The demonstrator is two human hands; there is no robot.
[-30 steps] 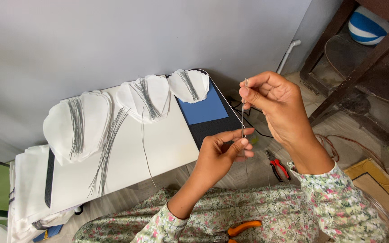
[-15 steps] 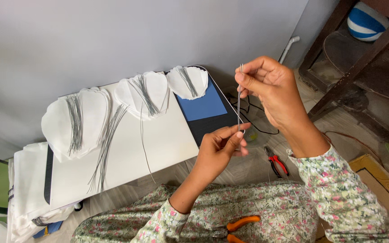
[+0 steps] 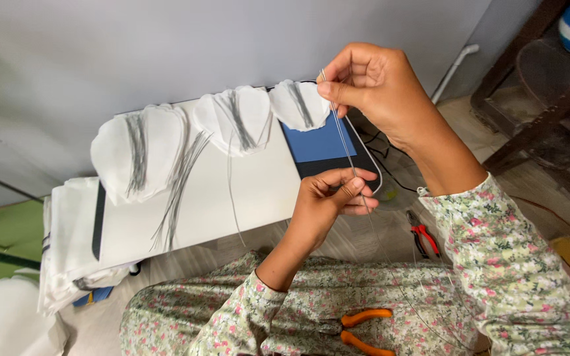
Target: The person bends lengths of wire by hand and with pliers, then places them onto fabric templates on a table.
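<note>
- Wire (image 3: 342, 135), thin and silvery, is running taut between the two hands, held up in the air in front of the white board (image 3: 258, 191) that is lying across the floor by the wall.
- Right hand (image 3: 376, 86) is pinching the upper end of the wire between thumb and fingertips, the other fingers curled in; a short tip is poking out above the pinch.
- Left hand (image 3: 328, 201) is gripping the same strand lower down, thumb pressing it against the bent forefinger, just off the near edge of the board.
- Below the left hand the wire is trailing down in a long loose curve over the flowered lap; it looks springy and hair-fine, easy to kink.
- To my eye, keeping the strand straight is calling for a steady pull from both pinches, with the lower hand sliding rather than bending sharply.
- On the board, bundles of cut wires (image 3: 178, 188) are lying fanned out, and white petal-shaped pieces (image 3: 141, 153) are sitting along its far edge, some with wires laid on them.
- A blue panel (image 3: 318, 144) is resting at the right end of the board.
- Red-handled pliers (image 3: 422, 234) are lying on the floor right of the board; orange-handled pliers (image 3: 364, 329) are resting on the lap, nearer than the board.
</note>
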